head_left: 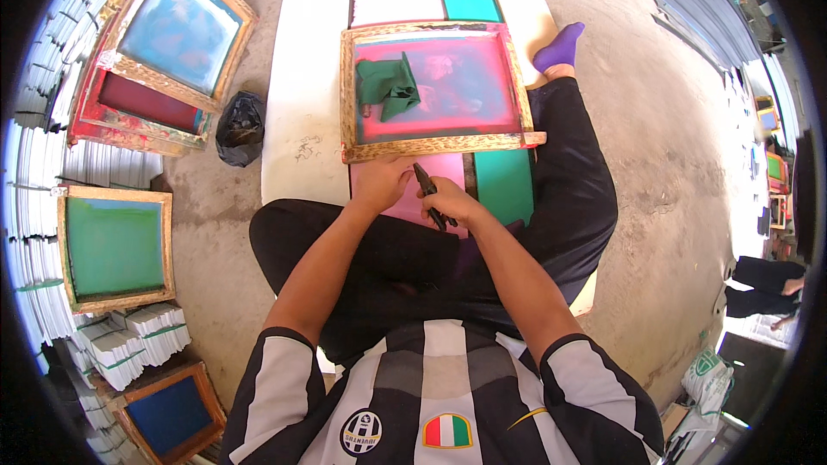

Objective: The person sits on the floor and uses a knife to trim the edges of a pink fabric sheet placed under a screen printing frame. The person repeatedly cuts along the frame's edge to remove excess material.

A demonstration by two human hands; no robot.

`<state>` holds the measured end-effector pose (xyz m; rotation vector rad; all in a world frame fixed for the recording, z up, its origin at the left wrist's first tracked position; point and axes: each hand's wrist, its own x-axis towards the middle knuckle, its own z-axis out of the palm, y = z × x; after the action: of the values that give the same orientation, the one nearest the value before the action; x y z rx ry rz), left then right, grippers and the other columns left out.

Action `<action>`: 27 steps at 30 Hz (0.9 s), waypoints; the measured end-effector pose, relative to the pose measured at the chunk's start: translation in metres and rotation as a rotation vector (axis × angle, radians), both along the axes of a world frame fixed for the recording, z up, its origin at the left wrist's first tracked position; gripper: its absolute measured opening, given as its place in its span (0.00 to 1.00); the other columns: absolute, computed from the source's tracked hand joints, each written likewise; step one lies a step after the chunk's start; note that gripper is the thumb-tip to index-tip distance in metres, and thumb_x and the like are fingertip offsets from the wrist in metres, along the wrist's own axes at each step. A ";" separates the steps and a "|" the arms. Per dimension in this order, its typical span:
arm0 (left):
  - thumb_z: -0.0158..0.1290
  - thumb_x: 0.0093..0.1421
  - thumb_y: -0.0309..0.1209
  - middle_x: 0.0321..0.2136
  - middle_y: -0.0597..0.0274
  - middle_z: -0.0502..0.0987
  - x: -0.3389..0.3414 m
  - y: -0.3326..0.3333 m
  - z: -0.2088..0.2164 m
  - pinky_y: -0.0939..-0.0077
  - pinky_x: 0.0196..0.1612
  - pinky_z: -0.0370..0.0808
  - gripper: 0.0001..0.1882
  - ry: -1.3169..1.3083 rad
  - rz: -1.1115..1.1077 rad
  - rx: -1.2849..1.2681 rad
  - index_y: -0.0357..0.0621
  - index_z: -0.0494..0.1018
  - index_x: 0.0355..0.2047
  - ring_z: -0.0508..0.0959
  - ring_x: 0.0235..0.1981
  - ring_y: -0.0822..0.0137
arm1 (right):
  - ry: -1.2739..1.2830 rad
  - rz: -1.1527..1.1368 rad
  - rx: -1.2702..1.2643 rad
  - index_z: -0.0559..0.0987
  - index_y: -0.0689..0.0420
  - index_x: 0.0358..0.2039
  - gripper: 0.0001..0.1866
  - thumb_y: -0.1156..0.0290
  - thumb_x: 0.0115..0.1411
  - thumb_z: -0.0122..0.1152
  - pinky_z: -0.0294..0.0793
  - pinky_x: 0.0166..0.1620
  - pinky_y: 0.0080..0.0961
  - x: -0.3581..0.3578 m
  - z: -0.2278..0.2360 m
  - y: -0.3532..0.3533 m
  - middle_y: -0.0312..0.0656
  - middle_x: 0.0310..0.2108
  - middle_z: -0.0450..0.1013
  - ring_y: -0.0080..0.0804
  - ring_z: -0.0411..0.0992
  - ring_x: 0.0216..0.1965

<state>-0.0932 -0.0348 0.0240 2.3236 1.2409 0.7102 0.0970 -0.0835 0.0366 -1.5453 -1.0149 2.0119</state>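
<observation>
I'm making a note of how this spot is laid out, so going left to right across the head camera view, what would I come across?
Green-meshed wooden frame, black plastic bag, left hand, black pliers-like tool, purple sock, white sack.
</observation>
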 end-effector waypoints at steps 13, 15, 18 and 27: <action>0.56 0.62 0.34 0.31 0.53 0.82 -0.012 0.002 -0.008 0.57 0.39 0.76 0.08 0.018 0.012 -0.129 0.46 0.81 0.37 0.81 0.35 0.50 | 0.102 -0.018 -0.076 0.73 0.66 0.55 0.28 0.82 0.51 0.58 0.70 0.23 0.27 -0.001 -0.002 -0.003 0.41 0.22 0.72 0.29 0.72 0.20; 0.55 0.63 0.34 0.32 0.51 0.81 -0.011 0.004 -0.002 0.58 0.39 0.76 0.09 0.000 0.038 -0.267 0.44 0.80 0.38 0.80 0.35 0.49 | 0.136 -0.043 -0.098 0.73 0.65 0.56 0.27 0.81 0.52 0.58 0.70 0.23 0.27 0.000 -0.002 -0.004 0.40 0.22 0.72 0.29 0.72 0.20; 0.54 0.65 0.34 0.33 0.48 0.80 -0.012 0.006 -0.008 0.59 0.40 0.75 0.09 -0.106 0.041 -0.378 0.41 0.78 0.39 0.80 0.36 0.48 | 0.178 -0.028 -0.173 0.71 0.63 0.58 0.27 0.79 0.57 0.58 0.73 0.25 0.28 0.002 0.001 -0.002 0.42 0.26 0.73 0.30 0.74 0.23; 0.53 0.66 0.34 0.30 0.47 0.78 -0.021 0.017 -0.036 0.55 0.37 0.74 0.10 -0.223 0.266 -0.188 0.39 0.75 0.35 0.79 0.33 0.44 | 0.094 -0.161 -0.119 0.70 0.64 0.58 0.24 0.78 0.59 0.57 0.78 0.29 0.32 0.008 0.017 -0.003 0.48 0.34 0.75 0.35 0.77 0.28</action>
<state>-0.1147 -0.0177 -0.0118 1.8932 1.4577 0.8717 0.1049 -0.0870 0.0537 -1.5231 -0.7226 2.0423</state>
